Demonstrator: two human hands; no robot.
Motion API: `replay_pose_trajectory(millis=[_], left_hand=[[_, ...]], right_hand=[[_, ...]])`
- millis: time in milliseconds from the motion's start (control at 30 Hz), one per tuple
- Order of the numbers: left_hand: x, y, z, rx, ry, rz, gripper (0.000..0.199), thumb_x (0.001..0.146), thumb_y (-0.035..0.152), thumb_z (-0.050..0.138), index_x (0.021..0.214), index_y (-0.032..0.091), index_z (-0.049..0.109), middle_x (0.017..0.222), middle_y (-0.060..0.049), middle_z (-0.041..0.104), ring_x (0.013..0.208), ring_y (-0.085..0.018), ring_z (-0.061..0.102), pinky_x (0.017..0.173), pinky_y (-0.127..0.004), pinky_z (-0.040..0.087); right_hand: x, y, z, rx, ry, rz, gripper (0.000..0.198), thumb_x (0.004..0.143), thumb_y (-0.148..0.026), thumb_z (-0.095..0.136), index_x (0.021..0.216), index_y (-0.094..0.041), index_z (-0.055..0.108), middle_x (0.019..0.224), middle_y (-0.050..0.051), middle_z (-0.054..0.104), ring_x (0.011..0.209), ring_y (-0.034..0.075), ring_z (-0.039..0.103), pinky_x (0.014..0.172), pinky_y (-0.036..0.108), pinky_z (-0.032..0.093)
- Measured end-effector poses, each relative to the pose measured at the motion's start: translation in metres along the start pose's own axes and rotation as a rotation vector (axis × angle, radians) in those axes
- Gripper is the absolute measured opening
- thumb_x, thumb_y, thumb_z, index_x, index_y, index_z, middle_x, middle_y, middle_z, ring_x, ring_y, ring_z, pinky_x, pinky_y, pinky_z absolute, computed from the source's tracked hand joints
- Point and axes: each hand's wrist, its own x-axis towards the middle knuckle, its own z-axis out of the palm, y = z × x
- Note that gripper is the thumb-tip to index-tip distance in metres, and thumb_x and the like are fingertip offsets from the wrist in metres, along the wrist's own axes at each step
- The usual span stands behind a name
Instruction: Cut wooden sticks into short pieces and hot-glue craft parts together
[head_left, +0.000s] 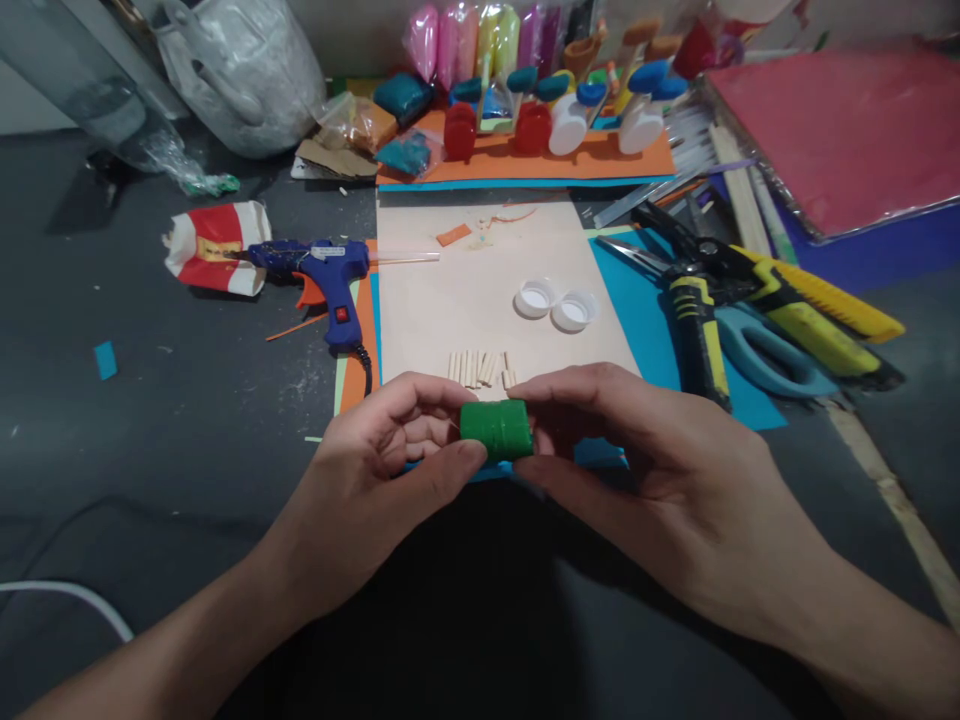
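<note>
A small green cylinder, which looks like two bottle caps set end to end, lies sideways between my hands. My left hand pinches its left end with thumb and fingers. At the other end, the thumb and fingertips of my right hand close on it. Just beyond my fingertips, several short wooden sticks lie in a row on a pale sheet of paper. Two white bottle caps rest open side up farther back on the sheet.
A blue glue gun lies at left, its nozzle on a red and white carton piece. Yellow and black snips and blue-handled scissors lie at right. Cap-and-stick figures stand on orange card at the back.
</note>
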Motion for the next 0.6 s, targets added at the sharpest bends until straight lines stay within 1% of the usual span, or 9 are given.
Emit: replay_pose_trajectory(millis=[167,267,333,367,433,500,600], left_hand=[[0.0005,-0.0004,-0.0004,-0.014,0.013,-0.009,0.029,0.079,0.034,0.07,0.102,0.019,0.062,0.077,-0.001,0.061,0.065,-0.01,0.054,0.055,-0.019,0.04],[0.0025,-0.0015,-0.0018,-0.033,0.002,-0.012,0.028,0.079,0.035,0.069,0.1,0.019,0.062,0.07,0.001,0.059,0.063,-0.01,0.053,0.054,-0.019,0.04],[0.004,-0.0025,-0.0028,-0.067,-0.02,-0.006,0.027,0.08,0.036,0.068,0.099,0.018,0.062,0.07,0.0,0.06,0.064,-0.011,0.054,0.055,-0.019,0.041],[0.0046,-0.0029,-0.0032,-0.086,-0.035,-0.002,0.026,0.081,0.036,0.067,0.099,0.018,0.061,0.071,0.0,0.06,0.065,-0.011,0.055,0.056,-0.019,0.042],[0.0049,-0.0035,-0.0036,-0.116,-0.065,0.0,0.025,0.083,0.037,0.064,0.098,0.018,0.061,0.072,0.0,0.061,0.066,-0.011,0.055,0.056,-0.02,0.043],[0.0045,-0.0036,-0.0035,-0.13,-0.088,0.001,0.024,0.085,0.038,0.062,0.098,0.018,0.061,0.073,-0.001,0.061,0.066,-0.011,0.055,0.056,-0.02,0.043],[0.0032,-0.0027,-0.0029,-0.131,-0.09,0.015,0.027,0.082,0.037,0.065,0.102,0.019,0.06,0.076,-0.001,0.062,0.065,-0.01,0.055,0.057,-0.02,0.043]], right_hand=[[0.0006,0.0004,-0.0003,-0.01,-0.004,0.002,0.018,0.083,-0.022,0.064,0.1,-0.024,0.059,0.074,-0.003,0.065,0.058,0.012,0.06,0.052,0.023,0.047],[0.0005,0.0027,-0.0021,-0.005,0.007,-0.012,0.026,0.083,-0.028,0.066,0.107,-0.024,0.058,0.08,-0.002,0.066,0.064,0.014,0.063,0.056,0.024,0.05],[0.0003,0.0043,-0.0031,-0.015,0.022,-0.029,0.033,0.083,-0.031,0.066,0.113,-0.025,0.057,0.085,-0.001,0.067,0.069,0.016,0.064,0.06,0.027,0.051],[0.0002,0.0047,-0.0033,-0.024,0.025,-0.04,0.033,0.083,-0.031,0.066,0.114,-0.026,0.057,0.086,0.0,0.067,0.069,0.016,0.064,0.061,0.027,0.052],[0.0,0.0048,-0.0032,-0.044,0.023,-0.054,0.028,0.085,-0.029,0.064,0.112,-0.027,0.059,0.086,-0.001,0.067,0.068,0.016,0.064,0.061,0.028,0.052],[-0.0002,0.0039,-0.0026,-0.05,0.022,-0.049,0.02,0.085,-0.028,0.063,0.105,-0.027,0.061,0.084,-0.001,0.068,0.065,0.015,0.064,0.059,0.027,0.052],[-0.001,0.0021,-0.0015,-0.028,0.043,-0.017,0.016,0.084,-0.028,0.064,0.1,-0.027,0.062,0.083,-0.002,0.068,0.063,0.015,0.064,0.057,0.027,0.052]])
